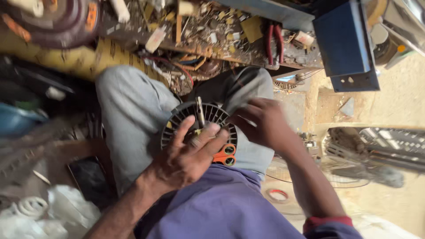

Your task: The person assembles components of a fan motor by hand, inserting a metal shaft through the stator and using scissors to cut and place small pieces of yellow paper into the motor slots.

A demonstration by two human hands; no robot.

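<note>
A round black finned motor housing with a metal shaft sticking up rests on my lap, between my grey trouser legs. My left hand lies over its near side, fingers spread across the fins. My right hand grips the housing's right edge. Orange-handled scissors lie against the housing just under my left fingers.
A cluttered workbench with scraps, wires and red-handled pliers runs along the top. A dark blue metal box stands at upper right. A wire fan guard and a fan assembly lie on the sandy floor to the right. White plastic bags sit lower left.
</note>
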